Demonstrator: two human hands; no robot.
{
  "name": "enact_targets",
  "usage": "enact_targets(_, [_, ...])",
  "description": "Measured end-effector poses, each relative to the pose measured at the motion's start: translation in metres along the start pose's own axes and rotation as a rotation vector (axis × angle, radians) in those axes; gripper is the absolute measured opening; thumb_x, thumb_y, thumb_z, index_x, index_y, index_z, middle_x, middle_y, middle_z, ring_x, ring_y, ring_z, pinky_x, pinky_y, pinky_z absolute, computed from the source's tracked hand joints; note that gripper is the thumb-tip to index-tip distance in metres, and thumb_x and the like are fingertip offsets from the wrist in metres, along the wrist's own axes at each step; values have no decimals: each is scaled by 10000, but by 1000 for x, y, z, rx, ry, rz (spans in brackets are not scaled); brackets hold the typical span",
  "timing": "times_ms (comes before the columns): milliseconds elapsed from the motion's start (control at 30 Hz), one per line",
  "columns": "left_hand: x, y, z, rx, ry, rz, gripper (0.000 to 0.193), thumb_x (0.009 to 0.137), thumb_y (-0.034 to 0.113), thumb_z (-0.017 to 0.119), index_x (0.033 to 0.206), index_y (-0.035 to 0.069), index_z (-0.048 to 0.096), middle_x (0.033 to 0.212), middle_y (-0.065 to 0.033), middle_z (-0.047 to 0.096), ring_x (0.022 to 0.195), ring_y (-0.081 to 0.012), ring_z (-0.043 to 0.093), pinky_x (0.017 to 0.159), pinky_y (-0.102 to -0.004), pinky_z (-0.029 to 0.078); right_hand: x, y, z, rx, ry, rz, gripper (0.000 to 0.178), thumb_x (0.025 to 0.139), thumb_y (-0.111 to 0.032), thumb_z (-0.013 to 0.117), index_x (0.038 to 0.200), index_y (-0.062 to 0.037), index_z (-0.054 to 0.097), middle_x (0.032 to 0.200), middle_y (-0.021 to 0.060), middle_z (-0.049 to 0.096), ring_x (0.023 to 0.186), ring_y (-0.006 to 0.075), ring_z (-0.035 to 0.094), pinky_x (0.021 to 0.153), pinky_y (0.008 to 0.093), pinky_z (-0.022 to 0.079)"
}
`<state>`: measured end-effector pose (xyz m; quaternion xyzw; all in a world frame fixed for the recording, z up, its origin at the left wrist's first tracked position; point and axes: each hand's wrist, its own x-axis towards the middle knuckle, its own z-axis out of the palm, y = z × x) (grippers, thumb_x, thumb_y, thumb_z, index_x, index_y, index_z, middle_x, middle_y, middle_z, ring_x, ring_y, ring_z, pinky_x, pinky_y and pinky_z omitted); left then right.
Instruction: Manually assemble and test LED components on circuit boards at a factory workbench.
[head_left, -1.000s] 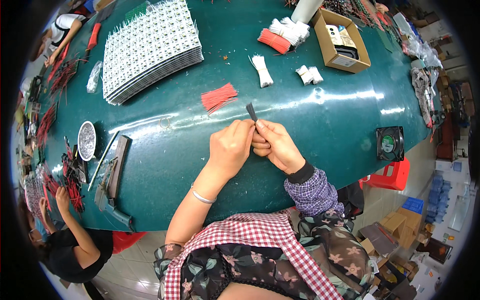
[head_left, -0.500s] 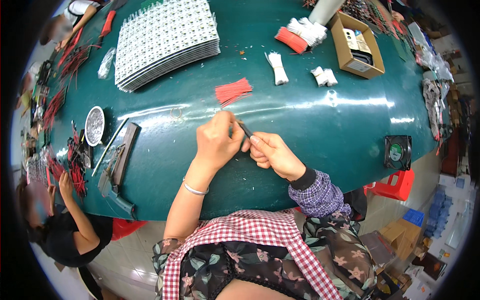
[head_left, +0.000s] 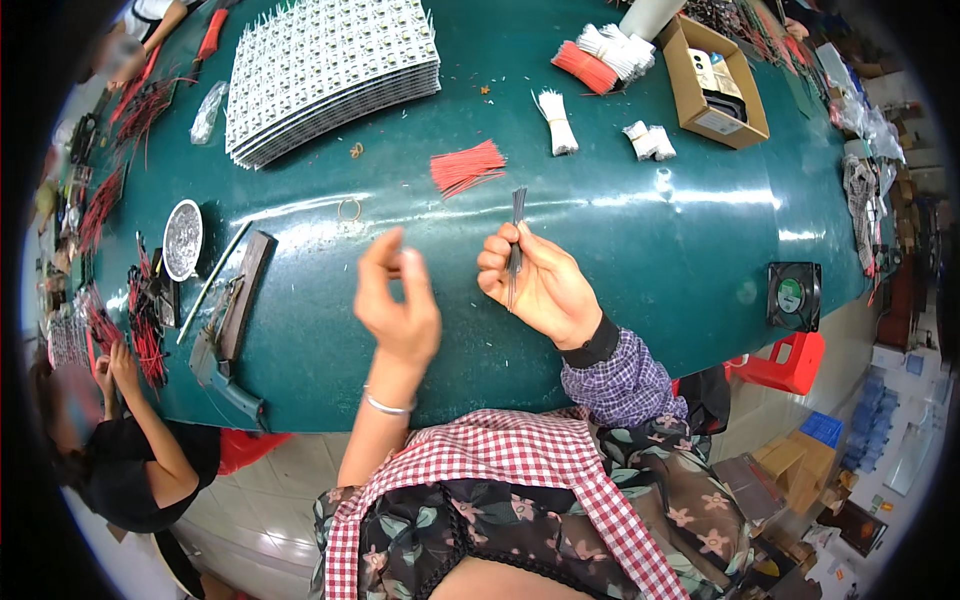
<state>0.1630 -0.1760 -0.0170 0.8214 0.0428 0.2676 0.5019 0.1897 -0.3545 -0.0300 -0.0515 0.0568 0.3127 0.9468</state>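
My right hand (head_left: pixel 540 280) holds a thin bundle of black wires (head_left: pixel 518 207) upright between thumb and fingers. The bundle's ends stick out above and below the grip. To its left, my left hand (head_left: pixel 398 300) is raised over the green table (head_left: pixel 640 300), thumb and fingers apart, with nothing visible in it. Beyond both hands lies a loose pile of short red wires (head_left: pixel 468 166). A thin tan rubber band (head_left: pixel 349 210) rests past my left hand, and a crumpled band (head_left: pixel 357 150) lies farther back.
A tall stack of white sheets (head_left: pixel 330 80) stands far left. Left are a bowl (head_left: pixel 184 240), a dark bar (head_left: pixel 250 290) and a teal-handled tool (head_left: pixel 235 398). White wire bundles (head_left: pixel 556 122), a cardboard box (head_left: pixel 735 130) and a black fan (head_left: pixel 793 297) are rightward. A co-worker (head_left: pixel 150 455) sits left.
My hands have come apart: the left moved left and opened, while the right turned the black wires upright. A crumpled band now lies on the table near the sheet stack.
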Motion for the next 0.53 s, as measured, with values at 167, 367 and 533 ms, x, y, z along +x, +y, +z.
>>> enact_targets(167, [-9,15,21,-5,8,453,313,901,55,535,1193,-57,558,1180,-224,578,1019,-326,577,882,-398,468,5,22,8,-7,83,-1,270,1069,-283,404,1081,-77,578,1147,75,602,1106,206,568,1016,427,456])
enact_targets(367, [-2,11,34,-63,70,444,291,896,77,557,1151,-61,575,1106,-223,602,998,-377,575,872,-453,463,3,37,16,-82,146,-7,264,1070,-266,401,1096,-66,570,1097,66,596,1058,181,581,984,344,474])
enact_targets(533, [1,3,36,-37,4,308,327,969,109,492,1255,-41,542,1231,-214,560,1040,-301,558,930,-399,452,0,39,15,-164,126,-39,236,1063,-252,424,1134,-72,560,1079,41,595,1053,163,580,980,328,474])
